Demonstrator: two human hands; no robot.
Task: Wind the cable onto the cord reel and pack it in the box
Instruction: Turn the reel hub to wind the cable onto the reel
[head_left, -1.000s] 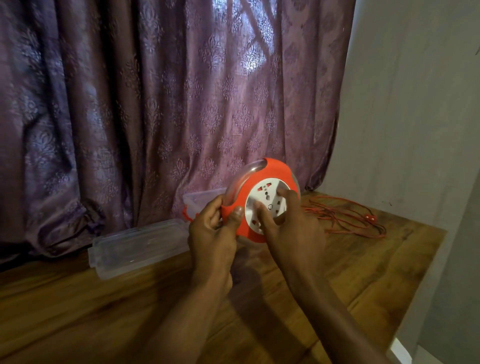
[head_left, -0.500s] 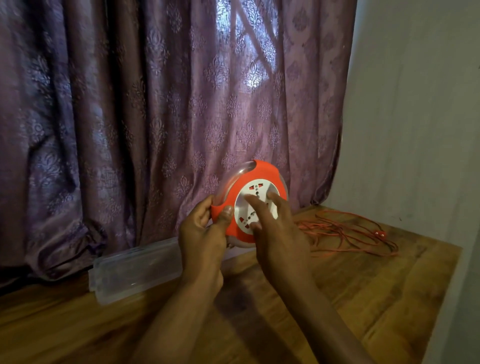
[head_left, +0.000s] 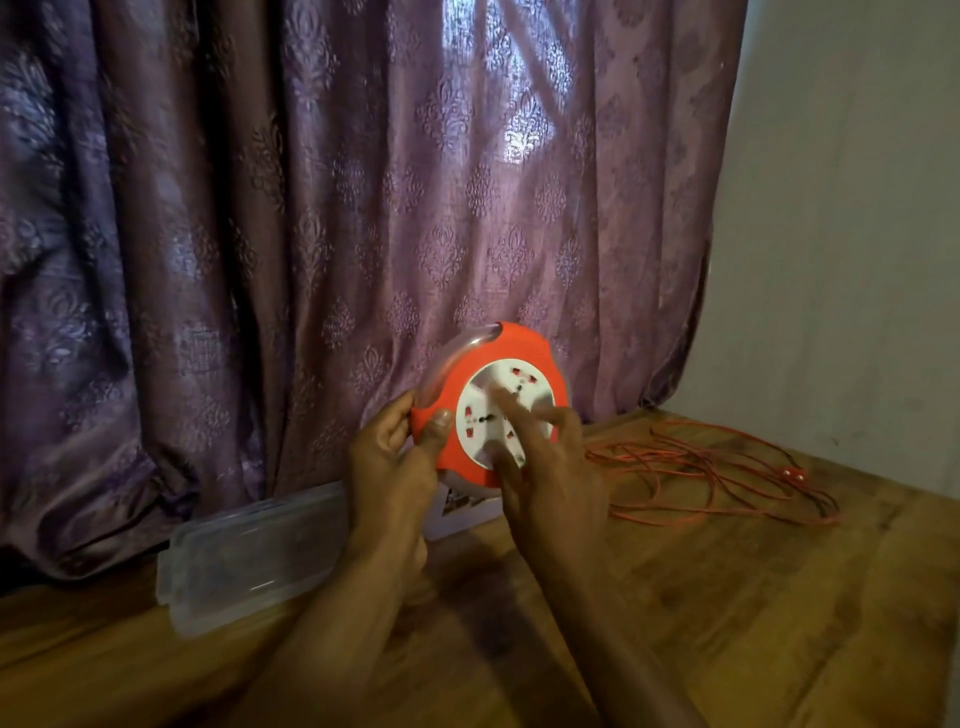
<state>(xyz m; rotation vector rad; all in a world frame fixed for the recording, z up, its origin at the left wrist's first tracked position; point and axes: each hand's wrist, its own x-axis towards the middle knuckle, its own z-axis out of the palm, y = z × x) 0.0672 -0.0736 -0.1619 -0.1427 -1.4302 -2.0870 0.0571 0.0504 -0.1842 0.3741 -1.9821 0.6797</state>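
I hold an orange cord reel (head_left: 511, 347) with a white socket disc upright above the wooden table. My left hand (head_left: 395, 462) grips the reel's left rim, thumb on the orange face. My right hand (head_left: 545, 467) lies on the white disc with fingers spread and motion-blurred, thumb low on the disc. A loose orange cable (head_left: 717, 478) lies in tangled loops on the table to the right, ending in a small plug near the wall. A clear plastic box (head_left: 462, 512) sits behind my hands, mostly hidden.
A clear plastic lid (head_left: 249, 556) lies on the wooden table (head_left: 727, 623) to the left of my hands. A purple patterned curtain (head_left: 311, 234) hangs behind. A pale wall (head_left: 857, 234) stands at the right, close to the cable.
My right hand's fingers have shifted round the white disc, turning it. The reel stays held in my left hand; the view has shifted slightly.
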